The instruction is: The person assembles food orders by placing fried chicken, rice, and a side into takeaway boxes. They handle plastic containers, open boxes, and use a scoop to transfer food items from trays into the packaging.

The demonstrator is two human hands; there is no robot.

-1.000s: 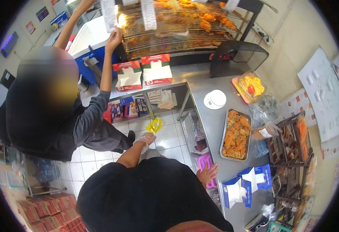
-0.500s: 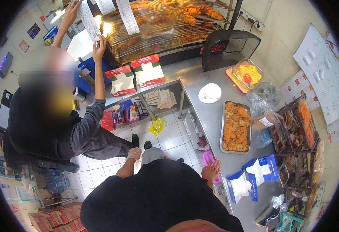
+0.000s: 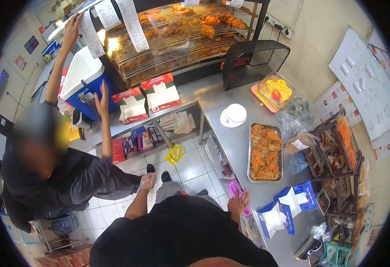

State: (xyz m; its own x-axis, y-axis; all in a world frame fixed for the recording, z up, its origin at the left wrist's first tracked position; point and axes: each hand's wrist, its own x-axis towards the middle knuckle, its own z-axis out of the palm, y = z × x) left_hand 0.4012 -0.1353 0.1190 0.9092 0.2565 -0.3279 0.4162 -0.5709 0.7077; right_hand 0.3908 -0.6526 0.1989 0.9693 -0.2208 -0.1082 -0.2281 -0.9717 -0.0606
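My left hand [image 3: 147, 181], in a clear plastic glove, hangs over the floor with its fingers loosely extended and nothing visible in it. My bare right hand [image 3: 238, 203] rests open at the edge of the steel table [image 3: 236, 147], fingers apart, beside a pink plastic container [image 3: 233, 188]. Close by on the table stand two blue-and-white food boxes, a nearer one [image 3: 286, 215] and a farther one [image 3: 310, 196], both open. Farther along lies a metal tray of fried chicken [image 3: 265, 152]. A round white kitchen scale [image 3: 233, 115] stands beyond it.
At left, a co-worker [image 3: 66, 164] reaches toward paper receipts [image 3: 132, 26] on the lit chicken warmer [image 3: 177, 40]. Red boxes [image 3: 161, 92] and a blue cooler [image 3: 81, 80] stand on the counter. Brown racks [image 3: 337, 151] and a glass dish of yellow food [image 3: 276, 91] are at right.
The co-worker's nearer hand has let go of the receipt and moved down and left; the other hand stays up by it. The view has shifted slightly. My hands stay nearly in place.
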